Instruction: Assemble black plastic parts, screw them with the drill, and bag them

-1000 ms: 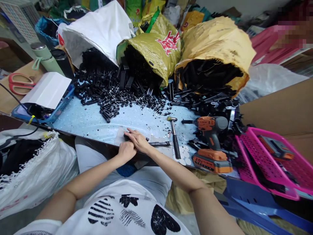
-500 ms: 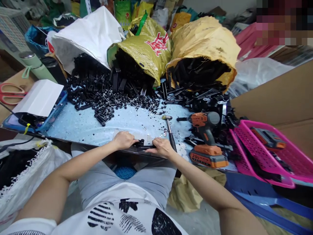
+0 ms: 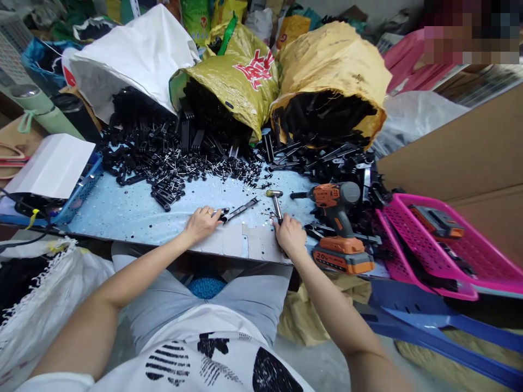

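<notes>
My left hand [image 3: 203, 224] is closed on one end of a long narrow black part [image 3: 241, 210], which slants up to the right over the blue table surface [image 3: 171, 224]. My right hand [image 3: 291, 236] wraps round the handle of a small hammer [image 3: 277, 204]; its head lies away from me, near the tip of the drill. Between my hands, at the front edge, lies a pale flat sheet [image 3: 232, 239]. Small black pieces with metal pins [image 3: 196, 163] are heaped beyond my left hand.
An orange cordless drill [image 3: 337, 204] stands right of my right hand, beside pink baskets [image 3: 388, 228]. A white sack [image 3: 134, 51], a gold sack [image 3: 229, 71] and a yellow sack [image 3: 330, 60] spill black parts at the back. At left sits a blue basket [image 3: 84, 190].
My right hand has left the black part and taken hold of the hammer's handle. The black part, in my left hand, has moved away from the table's front edge.
</notes>
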